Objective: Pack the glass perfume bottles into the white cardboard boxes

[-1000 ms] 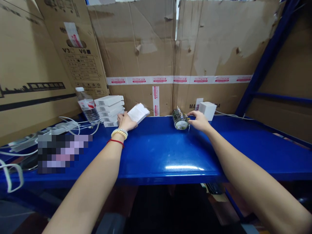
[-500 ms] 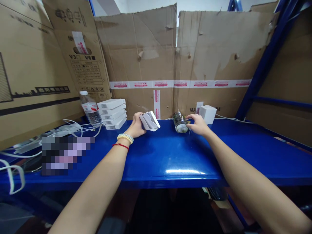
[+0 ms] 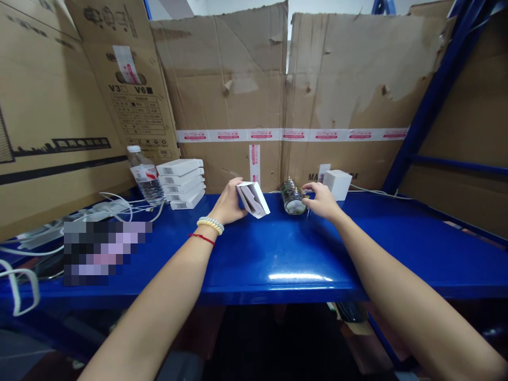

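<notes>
Cables (image 3: 115, 203) lie at the left of the blue table (image 3: 254, 259); the bottle (image 3: 147, 180) stands upright just beside the stack (image 3: 182, 182) of white boxes; the left hand (image 3: 229, 203) holds the carton (image 3: 254, 200), closed around its left side, with the carton tilted over the table and its open end toward the viewer; the cylinder (image 3: 294, 202) rests on the table between the hands; the right hand (image 3: 322, 202) is at its right side, thumb and forefinger narrowly spaced, grip impossible to tell; the block (image 3: 338, 184) stands just behind that hand.
</notes>
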Action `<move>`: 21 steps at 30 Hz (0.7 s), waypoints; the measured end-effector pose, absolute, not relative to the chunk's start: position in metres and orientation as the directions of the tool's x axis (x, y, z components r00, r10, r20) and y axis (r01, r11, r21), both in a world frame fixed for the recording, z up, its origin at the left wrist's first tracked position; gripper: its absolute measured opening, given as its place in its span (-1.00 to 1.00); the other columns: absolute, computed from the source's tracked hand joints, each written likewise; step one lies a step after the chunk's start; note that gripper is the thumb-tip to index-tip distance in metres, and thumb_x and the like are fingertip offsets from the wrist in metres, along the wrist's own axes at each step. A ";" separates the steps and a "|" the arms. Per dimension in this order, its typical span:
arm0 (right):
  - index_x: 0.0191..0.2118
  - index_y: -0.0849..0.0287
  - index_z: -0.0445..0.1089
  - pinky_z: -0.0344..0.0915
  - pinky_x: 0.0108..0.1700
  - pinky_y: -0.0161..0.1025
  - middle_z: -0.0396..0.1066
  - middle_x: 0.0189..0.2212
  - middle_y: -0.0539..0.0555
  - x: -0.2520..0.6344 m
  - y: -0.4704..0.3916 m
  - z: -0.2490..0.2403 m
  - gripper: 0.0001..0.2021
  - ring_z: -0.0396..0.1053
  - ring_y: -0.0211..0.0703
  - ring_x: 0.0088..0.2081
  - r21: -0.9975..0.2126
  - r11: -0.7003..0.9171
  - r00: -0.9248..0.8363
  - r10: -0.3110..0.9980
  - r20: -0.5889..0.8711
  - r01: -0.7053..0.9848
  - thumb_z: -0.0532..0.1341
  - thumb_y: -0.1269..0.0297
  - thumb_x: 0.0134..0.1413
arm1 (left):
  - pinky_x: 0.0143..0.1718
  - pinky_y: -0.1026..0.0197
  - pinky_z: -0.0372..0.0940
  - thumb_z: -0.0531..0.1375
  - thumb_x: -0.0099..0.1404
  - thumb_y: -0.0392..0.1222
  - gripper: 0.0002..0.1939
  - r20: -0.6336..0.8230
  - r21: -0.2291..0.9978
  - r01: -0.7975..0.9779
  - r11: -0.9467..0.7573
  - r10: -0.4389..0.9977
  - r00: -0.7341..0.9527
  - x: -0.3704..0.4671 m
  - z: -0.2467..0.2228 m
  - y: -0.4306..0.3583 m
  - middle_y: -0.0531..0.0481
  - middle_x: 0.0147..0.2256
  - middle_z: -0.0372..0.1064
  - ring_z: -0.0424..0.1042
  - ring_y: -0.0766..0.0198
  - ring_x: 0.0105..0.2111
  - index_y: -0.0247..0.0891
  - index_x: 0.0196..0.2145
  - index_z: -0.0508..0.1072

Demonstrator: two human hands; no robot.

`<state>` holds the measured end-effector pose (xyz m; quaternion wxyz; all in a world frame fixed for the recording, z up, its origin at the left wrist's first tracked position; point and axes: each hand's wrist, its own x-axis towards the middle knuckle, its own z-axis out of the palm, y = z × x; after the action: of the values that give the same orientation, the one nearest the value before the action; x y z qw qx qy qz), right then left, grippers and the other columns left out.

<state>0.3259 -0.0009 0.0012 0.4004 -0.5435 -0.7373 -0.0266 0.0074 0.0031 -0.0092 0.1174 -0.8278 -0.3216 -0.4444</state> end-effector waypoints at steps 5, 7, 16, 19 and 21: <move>-0.25 0.12 0.44 0.22 0.08 0.03 0.38 -0.21 0.13 0.326 -0.001 0.001 -0.72 0.28 0.08 -0.06 -0.390 0.413 -0.106 0.786 0.609 0.823 0.19 0.36 -0.20 | 0.12 -0.12 0.22 0.37 -0.09 -0.22 -0.10 0.704 0.260 0.667 -0.698 0.610 0.364 0.022 -0.007 -0.009 -0.23 0.05 0.20 0.29 -0.05 0.10 -0.22 0.12 -0.03; -0.26 0.13 0.45 0.22 0.08 0.01 0.37 -0.21 0.13 0.326 -0.001 0.001 -0.72 0.28 0.07 -0.05 -0.397 0.407 -0.106 0.796 0.596 0.823 0.19 0.36 -0.21 | 0.06 -0.11 0.28 0.38 -0.09 -0.21 -0.09 0.661 0.299 0.661 -0.688 0.649 0.376 0.025 -0.006 -0.012 -0.21 0.02 0.25 0.35 -0.07 0.05 -0.22 0.12 -0.03; -0.28 0.15 0.47 0.23 0.08 -0.01 0.39 -0.21 0.13 0.327 -0.001 0.002 -0.74 0.30 0.05 -0.06 -0.398 0.396 -0.094 0.797 0.597 0.828 0.20 0.40 -0.21 | 0.00 -0.14 0.32 0.41 -0.10 -0.04 0.02 0.557 0.384 0.659 -0.647 0.731 0.393 0.032 -0.003 -0.017 -0.29 0.05 0.31 0.40 -0.13 0.03 -0.20 0.17 -0.10; -0.29 0.14 0.47 0.24 0.06 -0.01 0.39 -0.25 0.11 0.329 0.001 0.002 -0.76 0.30 0.03 -0.10 -0.393 0.376 -0.076 0.797 0.599 0.839 0.19 0.40 -0.19 | 0.00 -0.18 0.30 0.41 -0.11 -0.03 0.05 0.514 0.381 0.738 -0.556 0.791 0.331 0.032 -0.001 -0.019 -0.36 0.08 0.29 0.38 -0.21 0.05 -0.23 0.19 -0.10; -0.29 0.13 0.47 0.25 0.04 -0.01 0.38 -0.27 0.11 0.329 0.001 0.001 -0.77 0.30 0.04 -0.11 -0.394 0.356 -0.067 0.807 0.586 0.847 0.21 0.39 -0.19 | -0.02 -0.19 0.31 0.39 -0.10 -0.04 0.07 0.499 0.375 0.779 -0.502 0.818 0.287 0.032 0.001 -0.020 -0.39 0.08 0.28 0.38 -0.23 0.04 -0.24 0.22 -0.13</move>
<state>0.3289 0.0014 0.0013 0.3811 -0.5667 -0.7300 -0.0263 0.0319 -0.0204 0.0009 -0.0293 -0.8016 -0.4981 -0.3293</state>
